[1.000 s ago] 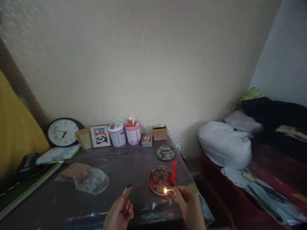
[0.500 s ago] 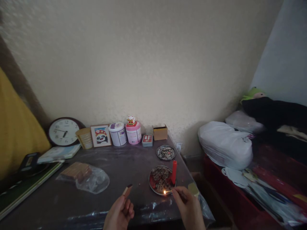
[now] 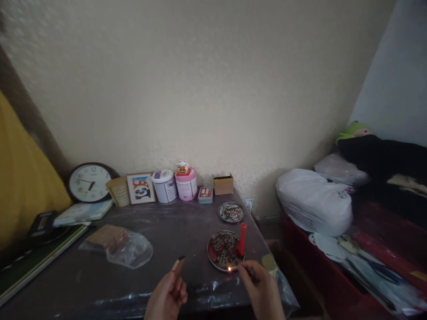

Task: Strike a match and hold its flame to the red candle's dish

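My right hand (image 3: 262, 291) pinches a burning match (image 3: 233, 268) whose small flame sits at the near rim of a round metal plate (image 3: 216, 264). A red candle (image 3: 242, 239) stands upright on the right side of that plate, unlit. My left hand (image 3: 167, 297) holds a small matchbox (image 3: 178, 264) up at the table's front, left of the plate. Both hands hover over the dark table (image 3: 167, 231), which is covered in clear plastic.
A second small plate (image 3: 231, 212) lies behind the first. Along the wall stand a clock (image 3: 87, 182), a panda picture (image 3: 140, 188), two tubs (image 3: 175, 185) and a cardboard box (image 3: 223, 183). A plastic bag with a brown block (image 3: 118, 246) lies left. A cluttered bed (image 3: 367, 222) is on the right.
The match flame has shrunk and dropped slightly toward the plate's near rim. My right hand has eased back a little; the left hand with the matchbox has barely moved.
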`<state>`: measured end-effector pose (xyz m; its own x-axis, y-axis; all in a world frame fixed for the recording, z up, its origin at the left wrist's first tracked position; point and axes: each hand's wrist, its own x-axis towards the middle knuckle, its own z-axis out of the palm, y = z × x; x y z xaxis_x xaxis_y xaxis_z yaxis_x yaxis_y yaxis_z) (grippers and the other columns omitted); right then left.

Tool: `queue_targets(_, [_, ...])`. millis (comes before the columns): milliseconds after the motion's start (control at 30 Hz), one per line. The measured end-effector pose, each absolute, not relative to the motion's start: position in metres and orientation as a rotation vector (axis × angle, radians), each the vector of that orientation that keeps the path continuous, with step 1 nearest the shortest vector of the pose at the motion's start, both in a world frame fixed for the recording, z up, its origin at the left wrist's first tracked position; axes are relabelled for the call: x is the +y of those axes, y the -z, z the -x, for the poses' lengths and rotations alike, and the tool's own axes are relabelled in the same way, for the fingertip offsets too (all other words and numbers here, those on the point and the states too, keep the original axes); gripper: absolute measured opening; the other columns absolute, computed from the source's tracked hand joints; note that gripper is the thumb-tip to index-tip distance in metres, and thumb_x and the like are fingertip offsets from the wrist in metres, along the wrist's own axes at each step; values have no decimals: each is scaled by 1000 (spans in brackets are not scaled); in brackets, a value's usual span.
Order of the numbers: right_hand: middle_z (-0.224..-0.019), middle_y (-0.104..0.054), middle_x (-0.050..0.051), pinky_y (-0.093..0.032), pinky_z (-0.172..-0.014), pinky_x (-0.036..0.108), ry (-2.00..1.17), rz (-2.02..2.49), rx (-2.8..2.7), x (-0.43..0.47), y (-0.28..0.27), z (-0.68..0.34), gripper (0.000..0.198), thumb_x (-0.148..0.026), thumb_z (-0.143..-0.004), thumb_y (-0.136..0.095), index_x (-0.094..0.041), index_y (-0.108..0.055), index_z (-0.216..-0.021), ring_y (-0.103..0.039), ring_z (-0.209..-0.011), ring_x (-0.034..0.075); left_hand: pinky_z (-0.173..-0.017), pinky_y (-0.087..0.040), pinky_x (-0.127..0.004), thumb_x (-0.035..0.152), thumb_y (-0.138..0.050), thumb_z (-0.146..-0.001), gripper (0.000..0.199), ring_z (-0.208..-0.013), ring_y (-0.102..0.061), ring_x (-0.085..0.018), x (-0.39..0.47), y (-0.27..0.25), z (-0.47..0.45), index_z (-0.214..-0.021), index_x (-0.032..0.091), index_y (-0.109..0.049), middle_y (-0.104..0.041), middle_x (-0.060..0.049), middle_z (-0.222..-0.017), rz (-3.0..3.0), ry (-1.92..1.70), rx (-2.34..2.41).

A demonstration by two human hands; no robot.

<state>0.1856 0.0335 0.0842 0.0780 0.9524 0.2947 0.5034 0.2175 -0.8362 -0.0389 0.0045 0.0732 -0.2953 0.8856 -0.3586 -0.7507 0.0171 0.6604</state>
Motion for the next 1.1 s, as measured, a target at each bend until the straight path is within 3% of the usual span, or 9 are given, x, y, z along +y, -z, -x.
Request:
queue_targets(167, [-73, -70, 3, -47, -63, 25, -619, 1428, -1566, 34, -82, -186, 30, -45, -83, -52, -20, -68, -78, -65, -66, 18, -39, -36, -24, 43, -90, -36, 44, -44, -43, -11, 6, -73, 38, -70, 20, -73, -46, 6, -44, -176, -1651, 932])
queue_targets(300, [-75, -71, 4, -48, -64, 25, -625, 1405, -1576, 34, -82, -185, 30, -44, -84, -52, -20, -68, -79, -66, -68, 19, -42, -38, -24, 44, -87, -44, 47, -47, -45, -11, 6, -67, 40, -81, 20, -73, -48, 6, -47, -208, -1625, 920])
queue_targets(367, [-77, -72, 4, -49, -65, 25, -628, 1399, -1574, 34, -82, -185, 29, -43, -84, -52, -20, -69, -80, -66, -69, 19, -45, -40, -25, 45, -87, -45, 41, -49, -46, -12, 5, -67, 40, -74, 19, -72, -49, 5, -49, -237, -1614, 918])
queue_targets(467, [-78, -72, 4, -49, -65, 25, -615, 1410, -1576, 34, -81, -185, 28, -43, -84, -53, -20, -69, -81, -67, -70, 19, -42, -37, -25, 43, -89, -37, 39, -46, -44, -11, 5, -72, 38, -55, 19, -65, -46, 6, -46, -198, -1638, 942])
queue_targets(667, [-76, -72, 4, -49, -64, 25, -598, 1394, -1588, 34, -80, -185, 27, -42, -84, -54, -20, -69, -80, -67, -68, 19, -41, -35, -24, 45, -90, -26, 45, -45, -42, -11, 7, -80, 35, -50, 19, -61, -46, 5, -43, -154, -1635, 996])
queue_targets(867, [-74, -72, 3, -49, -62, 24, -577, 1398, -1585, 35, -80, -185, 27, -43, -83, -54, -20, -69, -78, -66, -66, 19, -40, -36, -24, 45, -90, -29, 50, -45, -42, -12, 5, -82, 34, -67, 20, -71, -46, 5, -43, -153, -1664, 988])
queue_targets(1100, [-74, -71, 3, -48, -62, 25, -612, 1414, -1597, 34, -82, -185, 29, -44, -84, -53, -20, -68, -78, -66, -66, 18, -38, -34, -24, 42, -91, -26, 48, -42, -41, -11, 6, -87, 32, -61, 19, -67, -44, 6, -40, -138, -1656, 975])
